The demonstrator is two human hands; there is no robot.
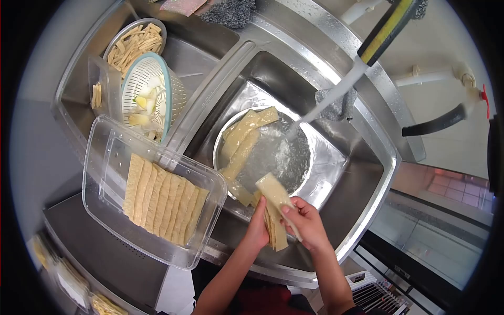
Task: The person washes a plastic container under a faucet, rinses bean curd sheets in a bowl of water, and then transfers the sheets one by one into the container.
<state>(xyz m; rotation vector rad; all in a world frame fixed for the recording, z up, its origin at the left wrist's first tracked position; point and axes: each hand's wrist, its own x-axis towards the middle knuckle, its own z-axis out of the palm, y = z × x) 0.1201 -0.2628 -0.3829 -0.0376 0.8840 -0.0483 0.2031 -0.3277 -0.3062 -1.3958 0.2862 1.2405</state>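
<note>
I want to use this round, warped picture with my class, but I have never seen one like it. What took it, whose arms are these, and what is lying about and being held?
A camera worn on a person's head took it, looking down through a wide lens that bends the edges. The arms are that person's own. The left hand and right hand together hold a small stack of tan tofu skin strips above a steel sink. A tap pours water into a metal bowl holding more strips. On the left, a clear plastic container holds a neat row of strips. Behind it stand a colander and a metal dish of cut pieces.
</note>
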